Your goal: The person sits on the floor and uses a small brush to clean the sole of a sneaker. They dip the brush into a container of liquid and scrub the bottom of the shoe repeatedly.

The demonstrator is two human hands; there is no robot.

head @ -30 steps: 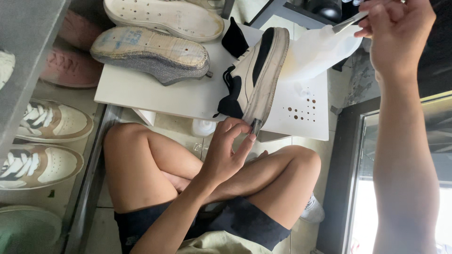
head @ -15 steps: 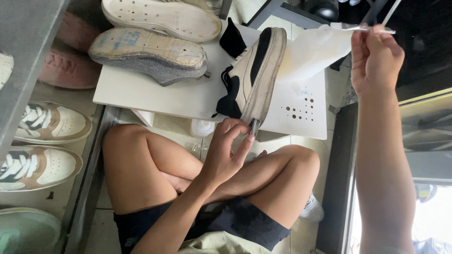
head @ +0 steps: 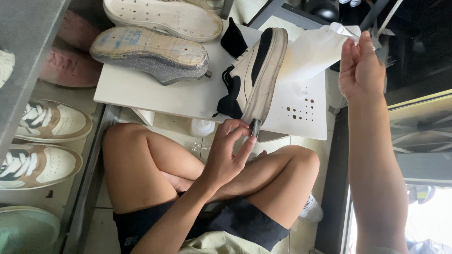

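A black and white sneaker [head: 256, 75] lies on its side on a small white table [head: 155, 94] in front of my crossed legs. My left hand [head: 226, 157] pinches the near end of that sneaker at the table's front edge. Off to the right my right hand [head: 360, 70] is raised, and its fingers hold the top corner of a white sheet of thin paper [head: 310, 56]. The sheet hangs down to the table just right of the sneaker. A black sock-like piece [head: 234, 40] lies behind the sneaker.
Two shoes lie sole-up on the table's far left: a grey glittery one [head: 150, 54] and a white one [head: 165, 16]. Pink shoes [head: 66, 68] sit behind. Brown-and-white sneakers [head: 52, 122] line a shelf at left. A small white bottle [head: 202, 127] stands under the table. A dark frame [head: 336, 164] runs along the right.
My right hand has come down and to the left with the white sheet. My left hand stays on the sneaker's near end.
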